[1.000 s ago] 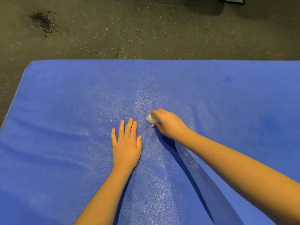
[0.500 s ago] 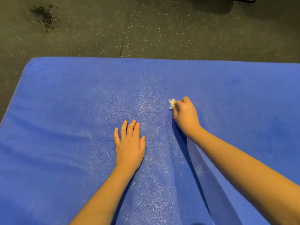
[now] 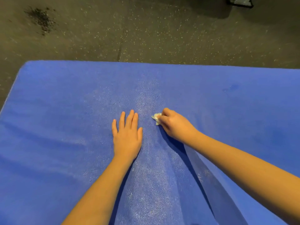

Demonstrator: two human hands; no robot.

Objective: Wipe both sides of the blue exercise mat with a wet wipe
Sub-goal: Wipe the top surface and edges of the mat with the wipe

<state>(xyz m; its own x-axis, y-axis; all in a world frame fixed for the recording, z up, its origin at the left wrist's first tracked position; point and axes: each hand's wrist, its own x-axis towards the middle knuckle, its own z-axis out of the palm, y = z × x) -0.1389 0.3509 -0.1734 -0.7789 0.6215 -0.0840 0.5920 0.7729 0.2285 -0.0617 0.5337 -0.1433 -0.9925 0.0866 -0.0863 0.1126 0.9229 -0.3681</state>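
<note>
Bracing the blue mat (image 3: 227, 127) that fills the lower frame, your left hand (image 3: 127, 135) lies flat with fingers straight at center, likely to stop it sliding, while your right hand (image 3: 175, 124) clutches the crumpled wet wipe (image 3: 156, 118) against it.

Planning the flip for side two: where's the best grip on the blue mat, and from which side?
Probably the left edge of the blue mat, near its far corner, coming from the floor on that side with fingers slid underneath. The mat lies flat, so only an exposed edge offers a hold.
</note>
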